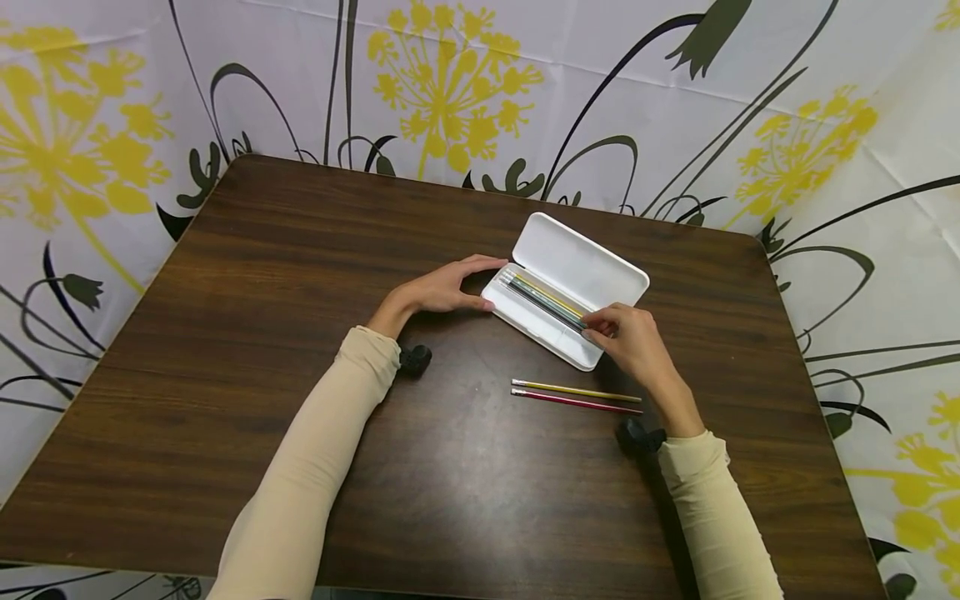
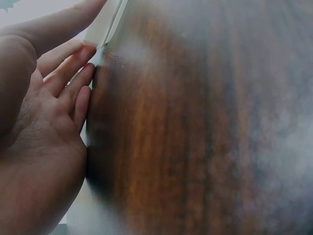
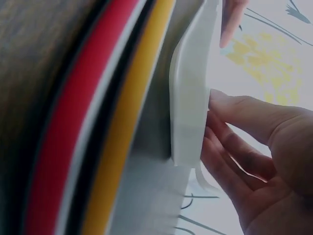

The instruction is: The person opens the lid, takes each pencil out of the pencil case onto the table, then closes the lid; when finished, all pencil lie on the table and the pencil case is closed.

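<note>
Open white oblong plastic case [image 1: 534, 323]; slim multicoloured pencils [image 1: 545, 297] inside.
Left end: your left hand [image 1: 444, 287], fingers extended, touching. Pencils' right ends: at your right hand's [image 1: 632, 340] fingertips; cannot tell whether pinched.

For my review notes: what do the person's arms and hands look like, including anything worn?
The left sleeve and right sleeve are plain cream, with bunched cuffs. A small, dark device sits at the left wrist and another at the right. The left hand and right hand are bare, without gloves.
</note>
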